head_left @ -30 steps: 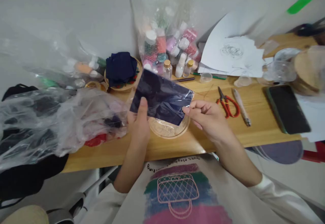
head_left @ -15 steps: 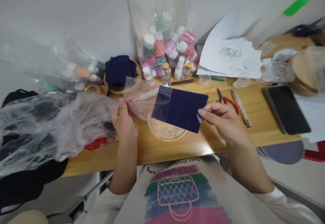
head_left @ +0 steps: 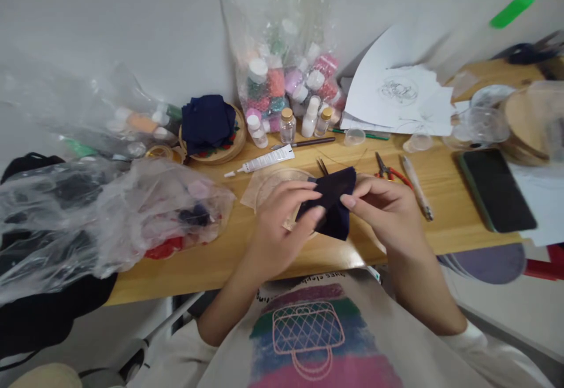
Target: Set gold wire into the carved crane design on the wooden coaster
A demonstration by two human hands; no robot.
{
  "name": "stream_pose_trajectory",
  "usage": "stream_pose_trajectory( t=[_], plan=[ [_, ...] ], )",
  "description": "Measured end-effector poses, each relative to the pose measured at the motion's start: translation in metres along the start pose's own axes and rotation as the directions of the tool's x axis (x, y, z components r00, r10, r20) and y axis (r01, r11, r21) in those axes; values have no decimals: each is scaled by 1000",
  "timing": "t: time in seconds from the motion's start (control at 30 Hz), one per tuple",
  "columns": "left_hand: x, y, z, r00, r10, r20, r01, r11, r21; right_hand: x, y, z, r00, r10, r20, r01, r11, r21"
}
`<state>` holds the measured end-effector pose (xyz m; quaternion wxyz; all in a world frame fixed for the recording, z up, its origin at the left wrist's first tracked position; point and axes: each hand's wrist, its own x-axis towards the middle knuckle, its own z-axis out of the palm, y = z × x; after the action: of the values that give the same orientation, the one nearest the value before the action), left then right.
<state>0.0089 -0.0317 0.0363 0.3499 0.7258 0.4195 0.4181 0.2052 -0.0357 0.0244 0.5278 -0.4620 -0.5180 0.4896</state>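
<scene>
While both hands pinch it from opposite sides, the dark blue cloth (head_left: pixel 331 200) hangs bunched just above the desk (head_left: pixel 440 200), lifted clear of the surface so it can be turned and worked freely. The left hand (head_left: pixel 282 223) closes its fingers (head_left: pixel 308 215) on the cloth's near left edge, and the right hand (head_left: pixel 388 212) grips the right edge between thumb and fingertips, so both are clamped on the same piece. Directly beneath lies a round wooden hoop (head_left: pixel 275 185) with a clear plastic sleeve (head_left: pixel 253 191) over part of it, kept close under the hands. Just behind sits a white glue tube (head_left: pixel 264 164), and to the right red-handled snips (head_left: pixel 390 174), all within easy reach. Further back stand small bottles (head_left: pixel 287 125) in front of a bag of bead jars (head_left: pixel 282 77), with more blue cloth (head_left: pixel 208 121) piled on another hoop. A phone (head_left: pixel 497 188) lies well apart on the right, and crumpled plastic bags (head_left: pixel 110 218) crowd the left end.
</scene>
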Motion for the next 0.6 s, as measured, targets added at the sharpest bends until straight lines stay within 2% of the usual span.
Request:
stream_pose_trajectory(
  t=[0.07,0.2,0.37,0.5,0.6],
  plan=[
    [1,11,13,999,-28,36,31,996,-88,-1,-4,9,1000,-3,30,4,1000,-26],
    [0,15,23,974,-225,1,219,948,-231,-4,-7,19,999,-19,41,21,998,-54],
    [0,8,16,936,-351,-19,315,863,-395,-7,-5,23,999,-28,45,32,996,-79],
    [4,3,8,888,-449,-102,397,858,-326,-6,-3,19,999,-43,20,44,997,-58],
    [6,1,0,855,-496,-148,428,838,-339,-7,-1,13,996,-52,-67,50,998,-33]
  ],
)
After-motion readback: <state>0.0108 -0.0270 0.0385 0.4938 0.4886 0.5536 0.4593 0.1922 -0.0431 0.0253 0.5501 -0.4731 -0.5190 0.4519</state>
